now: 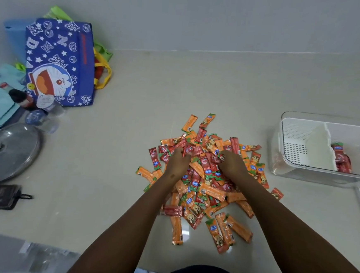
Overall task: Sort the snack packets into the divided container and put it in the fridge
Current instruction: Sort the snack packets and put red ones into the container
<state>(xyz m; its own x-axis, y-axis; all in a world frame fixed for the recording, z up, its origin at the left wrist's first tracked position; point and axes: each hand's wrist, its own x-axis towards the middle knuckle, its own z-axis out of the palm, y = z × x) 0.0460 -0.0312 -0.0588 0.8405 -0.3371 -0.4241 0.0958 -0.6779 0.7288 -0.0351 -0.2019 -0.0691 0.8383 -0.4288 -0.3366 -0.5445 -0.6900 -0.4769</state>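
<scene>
Spreading under both hands, the heap of snack packets (205, 181) lies on the counter (119, 153). Right of the hands stands the divided container (316, 147), a few red packets (342, 158) in its right compartment. Left hand (178, 161) pinches a red packet (185, 150); right hand (233, 164) curls its fingers into the heap, grasp uncertain.
</scene>
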